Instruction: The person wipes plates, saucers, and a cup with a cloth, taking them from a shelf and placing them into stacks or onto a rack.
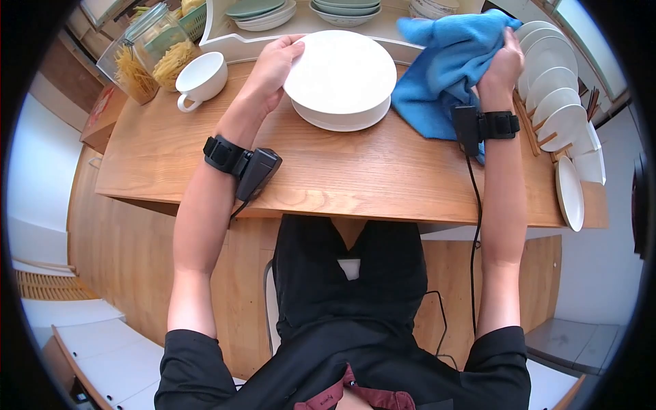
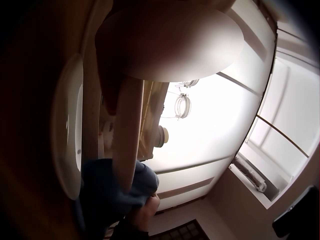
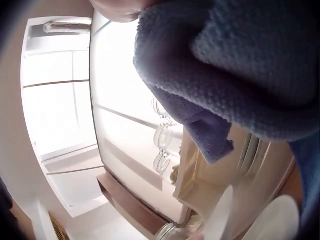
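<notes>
My left hand [image 1: 277,67] grips the left edge of a round white plate [image 1: 339,72], thumb over its rim. In the left wrist view this plate [image 2: 128,135] is seen edge-on, apart from a second white plate [image 2: 67,130] on the table. From the head, the lower plate [image 1: 342,121] shows only as a front rim under the raised one. To the right, my right hand [image 1: 502,68] holds a bunched blue towel [image 1: 444,75], which hangs down toward the tabletop. The towel [image 3: 240,75] fills the upper right wrist view, hiding most of that hand.
A white cup [image 1: 203,76] and glass jars of pasta [image 1: 171,58] stand at the left. Behind, a cream shelf [image 1: 236,46] holds stacked dishes [image 1: 345,12]. On the right a wooden rack [image 1: 529,130] carries several upright plates, with a white dish [image 1: 569,193] near the table's front edge.
</notes>
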